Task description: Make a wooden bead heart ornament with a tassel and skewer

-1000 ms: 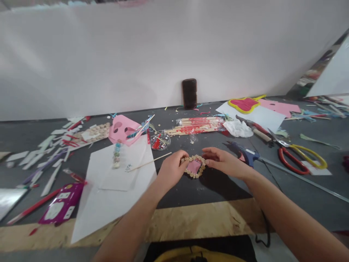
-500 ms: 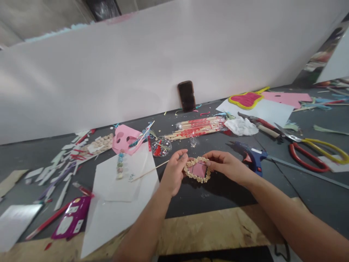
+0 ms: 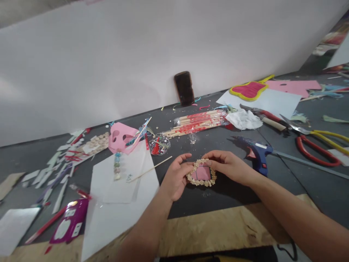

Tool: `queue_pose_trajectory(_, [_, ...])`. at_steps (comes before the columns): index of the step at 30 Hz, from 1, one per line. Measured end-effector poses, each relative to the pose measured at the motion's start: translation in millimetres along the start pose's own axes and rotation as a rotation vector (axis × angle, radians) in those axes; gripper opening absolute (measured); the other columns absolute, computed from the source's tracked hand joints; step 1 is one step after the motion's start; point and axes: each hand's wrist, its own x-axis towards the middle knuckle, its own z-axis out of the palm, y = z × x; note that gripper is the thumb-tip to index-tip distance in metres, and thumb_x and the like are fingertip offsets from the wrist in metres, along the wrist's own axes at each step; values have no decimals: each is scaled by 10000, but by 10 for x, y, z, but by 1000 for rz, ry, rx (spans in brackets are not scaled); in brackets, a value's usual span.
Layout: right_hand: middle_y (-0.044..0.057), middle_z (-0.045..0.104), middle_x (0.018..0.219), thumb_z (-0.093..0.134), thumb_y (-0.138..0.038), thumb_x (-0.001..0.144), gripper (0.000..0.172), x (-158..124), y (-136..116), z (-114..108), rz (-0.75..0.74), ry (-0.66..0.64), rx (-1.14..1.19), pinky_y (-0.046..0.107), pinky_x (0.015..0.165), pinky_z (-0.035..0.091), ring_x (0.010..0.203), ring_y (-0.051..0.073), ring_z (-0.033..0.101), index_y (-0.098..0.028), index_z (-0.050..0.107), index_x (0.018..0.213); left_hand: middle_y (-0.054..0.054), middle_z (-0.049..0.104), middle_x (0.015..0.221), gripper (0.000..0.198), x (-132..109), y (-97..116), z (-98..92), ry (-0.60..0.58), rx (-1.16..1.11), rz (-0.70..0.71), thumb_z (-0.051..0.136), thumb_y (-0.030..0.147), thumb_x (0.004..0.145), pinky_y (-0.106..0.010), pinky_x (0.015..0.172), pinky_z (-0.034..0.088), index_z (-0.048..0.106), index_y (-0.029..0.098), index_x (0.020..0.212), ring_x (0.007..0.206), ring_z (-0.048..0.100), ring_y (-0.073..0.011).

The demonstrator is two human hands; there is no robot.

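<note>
Between my two hands is a small frame (image 3: 202,182) edged with pale beads, its middle pink and crossed by dark lines. The fingers and thumb of my left hand (image 3: 178,177) are at its left edge, with the index finger raised off it. My right hand (image 3: 224,163) pinches the frame's upper right edge between thumb and fingers. A thin wooden stick (image 3: 152,168) lies just left of my left hand, partly over white paper (image 3: 102,222). A blue glue gun (image 3: 260,154) rests to the right of my right hand.
Wooden sticks in red-marked wrapping (image 3: 197,122) lie ahead, before a phone (image 3: 184,88) leaning on the wall. Red-and-yellow-handled scissors (image 3: 307,147) and pliers (image 3: 263,114) are at right. A pink cutout (image 3: 122,134), paper strips and a purple packet (image 3: 70,221) lie left.
The frame has tilted so more of its pink middle faces me. My left index finger has lifted away from its edge. The view has shifted slightly downward.
</note>
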Motion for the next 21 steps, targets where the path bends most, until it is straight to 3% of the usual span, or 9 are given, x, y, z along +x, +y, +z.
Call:
queue_pose_trajectory(4, [20,683,891,548,-487,822,355,-5,24,4,32,2,15,293,715,472,781,158,602,-205,656,1007,-16,654,811,454,-5,-13,-13,15,-4,0,703,172,663,-221,566,468,503,168,1071,611,594,-101])
queue_pose_trajectory(9, [59,691,955,491,-579,830,484,-10,49,26,140,33,205,341,772,503,819,178,631,-186,657,1059,-12,650,792,438,-1,-9,-11,23,-20,-12,704,187,681,-234,579,483,505,169,1070,622,607,-112])
queue_pose_trajectory(17, [89,678,1008,507,-596,812,485,-12,44,-2,205,102,255,323,768,522,882,188,630,-180,673,1001,-7,639,782,420,8,-19,-32,14,-12,-27,713,190,690,-230,585,486,520,167,1062,617,602,-106])
queue_pose_trajectory(21, [41,672,928,605,-514,780,425,-19,31,-6,173,-5,189,271,692,500,760,135,603,-188,645,1050,-14,645,798,428,12,-19,-33,0,-8,-16,722,196,693,-228,586,487,514,167,1066,619,599,-102])
